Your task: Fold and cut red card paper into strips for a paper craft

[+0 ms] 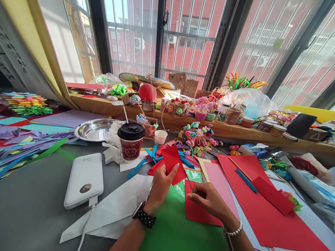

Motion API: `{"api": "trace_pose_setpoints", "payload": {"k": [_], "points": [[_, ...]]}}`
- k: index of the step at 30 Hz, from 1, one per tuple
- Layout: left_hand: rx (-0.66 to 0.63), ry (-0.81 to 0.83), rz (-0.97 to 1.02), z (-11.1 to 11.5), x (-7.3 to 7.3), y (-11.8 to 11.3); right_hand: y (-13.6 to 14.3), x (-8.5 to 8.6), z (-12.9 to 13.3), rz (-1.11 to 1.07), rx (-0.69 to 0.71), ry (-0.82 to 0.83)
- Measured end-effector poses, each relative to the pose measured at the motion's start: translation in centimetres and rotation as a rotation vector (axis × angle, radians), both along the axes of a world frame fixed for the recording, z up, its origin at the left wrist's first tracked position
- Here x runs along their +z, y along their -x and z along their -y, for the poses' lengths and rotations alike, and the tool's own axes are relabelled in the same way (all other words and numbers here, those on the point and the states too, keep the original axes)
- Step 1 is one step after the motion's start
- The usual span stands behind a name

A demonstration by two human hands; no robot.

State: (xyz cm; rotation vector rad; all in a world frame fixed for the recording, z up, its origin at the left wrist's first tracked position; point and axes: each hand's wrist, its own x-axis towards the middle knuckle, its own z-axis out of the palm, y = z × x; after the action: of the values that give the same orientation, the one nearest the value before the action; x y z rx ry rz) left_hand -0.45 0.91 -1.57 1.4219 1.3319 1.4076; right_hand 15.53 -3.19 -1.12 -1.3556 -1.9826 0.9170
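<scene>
The red paper piece [175, 161] is up in your left hand [161, 181], above the near part of the worktop [47, 205]; its thumb and fingers are clamped on the paper's near edge, coming in from 7 o'clock. At 4 o'clock from the paper, your right hand [208, 197] pinches a slim dark tool [190, 184] between thumb and fingers. The tool points up toward the paper's right edge; you cannot tell whether they touch, nor what kind of tool it is.

Below your hands, at 6 o'clock, lies a glossy green sheet [167, 223], with a red square [200, 214] partly over it at 5 o'clock. Just beside the held paper, at 9 o'clock, are folded blue strips [137, 168]. A pink sheet [218, 183] lies at 4 o'clock, and past it a large red sheet [251, 202] carries a thin wooden stick [240, 169].

Farther out, a lidded cup [131, 144] stands upright at 10 o'clock, with a shiny metal dish [90, 130] behind it, and a white power bank [85, 177] lies at 9 o'clock. A small white paper cup [160, 137] stands at 11 o'clock, and a bunch of colourful flowers [199, 136] sits at 1 o'clock. On the ledge [117, 113], a red balloon [147, 92] shows at 11 o'clock.
</scene>
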Motion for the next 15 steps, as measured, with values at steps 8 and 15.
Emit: {"api": "trace_pose_setpoints", "payload": {"k": [8,15], "points": [[0.001,-0.009,-0.013,0.25,0.64,-0.12,-0.23,0.37,-0.03,-0.022,0.009,0.02],[-0.049,0.008,0.025,0.12,0.14,-0.01,-0.51,0.45,0.01,-0.015,0.036,0.054]]}}
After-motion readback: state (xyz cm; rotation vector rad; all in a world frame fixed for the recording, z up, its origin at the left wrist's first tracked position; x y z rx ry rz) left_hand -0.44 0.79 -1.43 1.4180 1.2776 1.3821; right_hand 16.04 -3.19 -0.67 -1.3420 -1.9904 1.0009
